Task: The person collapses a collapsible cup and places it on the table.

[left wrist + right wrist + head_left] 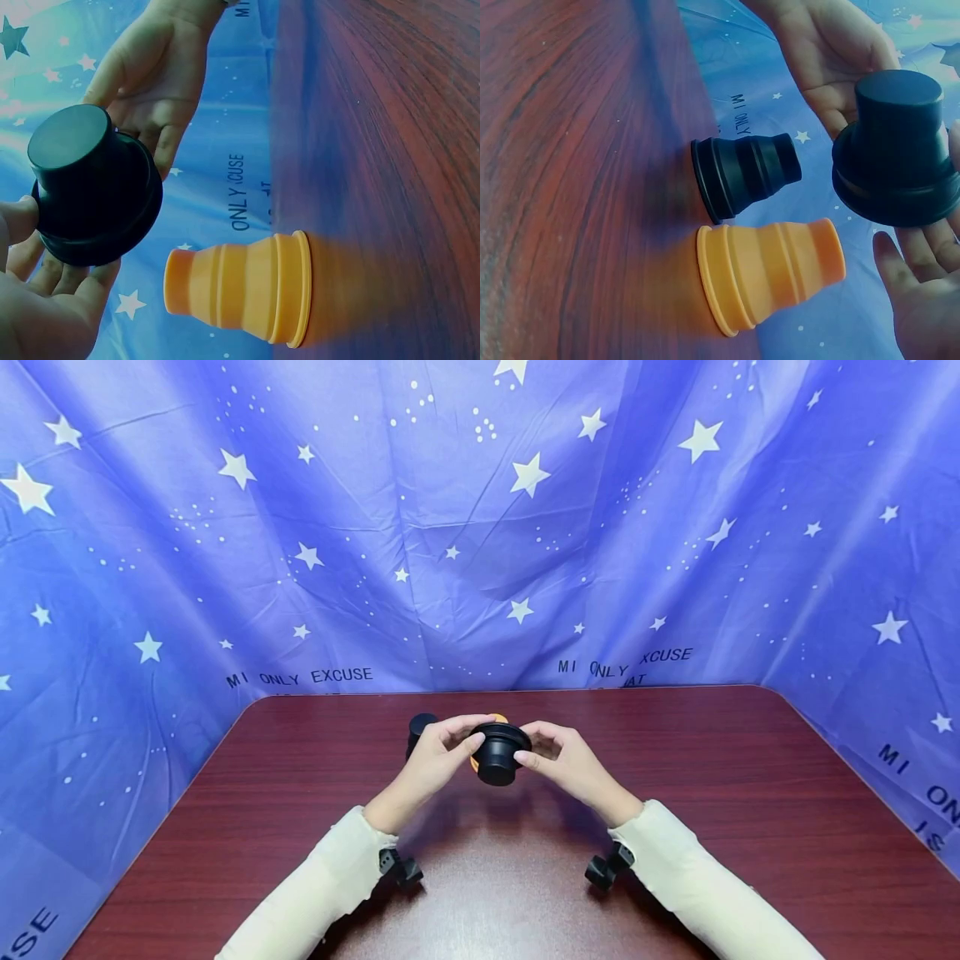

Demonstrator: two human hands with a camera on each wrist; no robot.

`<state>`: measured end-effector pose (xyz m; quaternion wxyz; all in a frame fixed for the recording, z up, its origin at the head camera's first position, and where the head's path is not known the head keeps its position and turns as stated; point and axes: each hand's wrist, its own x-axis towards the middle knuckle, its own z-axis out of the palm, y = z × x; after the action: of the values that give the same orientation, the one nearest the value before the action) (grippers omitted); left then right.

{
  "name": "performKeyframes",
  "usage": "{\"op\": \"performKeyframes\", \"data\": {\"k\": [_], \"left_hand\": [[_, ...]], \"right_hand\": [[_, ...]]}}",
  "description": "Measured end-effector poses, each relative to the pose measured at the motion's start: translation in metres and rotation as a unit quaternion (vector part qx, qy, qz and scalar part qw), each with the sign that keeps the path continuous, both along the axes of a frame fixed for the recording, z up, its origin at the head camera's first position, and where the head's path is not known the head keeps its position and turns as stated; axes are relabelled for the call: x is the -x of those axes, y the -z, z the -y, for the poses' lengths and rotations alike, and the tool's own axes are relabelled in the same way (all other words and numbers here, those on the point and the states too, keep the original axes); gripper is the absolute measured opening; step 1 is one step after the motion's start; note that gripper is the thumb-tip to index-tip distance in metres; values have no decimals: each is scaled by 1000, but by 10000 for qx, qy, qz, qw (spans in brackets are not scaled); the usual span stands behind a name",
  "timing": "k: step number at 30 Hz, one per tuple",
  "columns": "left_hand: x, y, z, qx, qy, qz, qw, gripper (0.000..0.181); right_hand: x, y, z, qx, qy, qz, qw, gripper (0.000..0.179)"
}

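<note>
Both hands hold a black collapsible cup between them, raised over the table. Its narrow base points up toward the head camera, and its wider part is folded down into a short, broad rim. My left hand grips it from the left, thumb on the side and fingers around the rim. From the right, my right hand pinches the rim the same way. Behind it an orange collapsible cup stands extended, wide mouth down on the table. Beside that one, a second black cup stands mouth down, also extended.
The dark red wooden table has rounded far corners. A blue curtain with white stars hangs behind and at both sides. Small black devices hang below the sleeve cuffs. In the head view the left hand partly covers the standing black cup.
</note>
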<state>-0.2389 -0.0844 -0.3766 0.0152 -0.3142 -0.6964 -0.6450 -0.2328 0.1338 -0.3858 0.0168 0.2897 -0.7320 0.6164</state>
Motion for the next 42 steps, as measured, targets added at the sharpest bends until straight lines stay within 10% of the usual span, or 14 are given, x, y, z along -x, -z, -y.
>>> {"op": "performKeyframes", "data": {"k": [7,15,27,42], "left_hand": [[-1,1,-2,144,246,-20,9996,38],[-4,2,-2,431,-236,-33,9988,31],[-21,-22,-6,412,-422,-192,9981,22],[2,3,-2,129,-333,89,9993,36]], "right_hand": [[-2,-1,5,217,-75,-101,9997,27],[-4,-2,9,0,57,-269,9996,24],[-3,2,14,-25,387,-769,9963,22],[-14,-14,21,219,1252,-504,9906,15]]}}
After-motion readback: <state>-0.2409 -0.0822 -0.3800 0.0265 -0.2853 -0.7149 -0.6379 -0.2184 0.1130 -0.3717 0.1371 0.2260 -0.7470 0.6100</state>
